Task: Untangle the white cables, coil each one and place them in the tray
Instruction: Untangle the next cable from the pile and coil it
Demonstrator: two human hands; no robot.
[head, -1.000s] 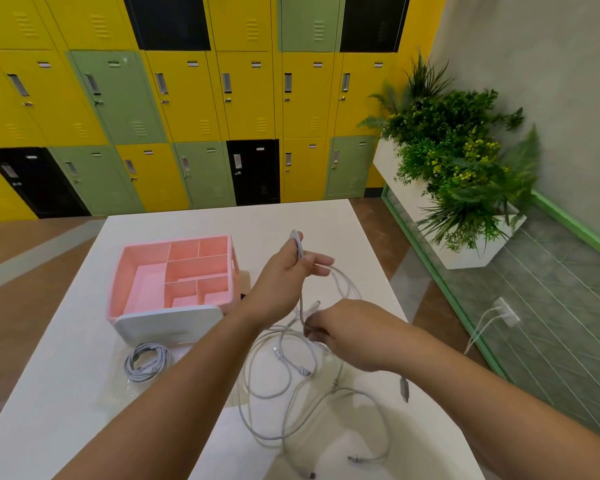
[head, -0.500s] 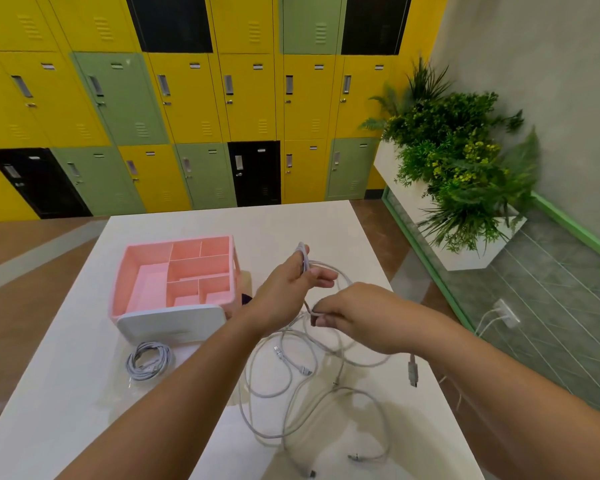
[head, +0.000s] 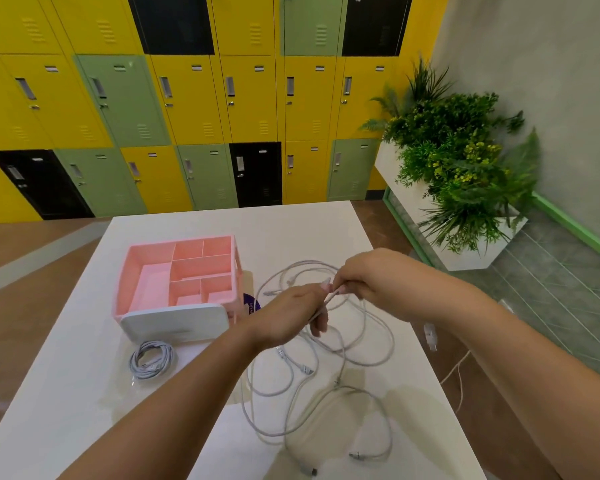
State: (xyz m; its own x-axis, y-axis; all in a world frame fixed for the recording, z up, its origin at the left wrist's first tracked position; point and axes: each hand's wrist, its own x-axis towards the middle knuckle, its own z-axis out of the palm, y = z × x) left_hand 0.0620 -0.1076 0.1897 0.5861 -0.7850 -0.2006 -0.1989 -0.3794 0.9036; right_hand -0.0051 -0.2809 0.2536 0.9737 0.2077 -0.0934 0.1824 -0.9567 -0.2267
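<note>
Left hand [head: 291, 317] dropped from raised pose. Fingers pointed up a second ago; now curl downward round strand [head: 327, 300]. Right hand [head: 371, 282] moved up and away from body, from below left hand to level with it. Fingertips now meet left's and pinch same strand. Gap between hands closed. Cables [head: 340, 388]: far loop beyond hands spread wider, reaching further left. Plug [head: 430, 336] dangling off right table edge shifted higher and further right.
</note>
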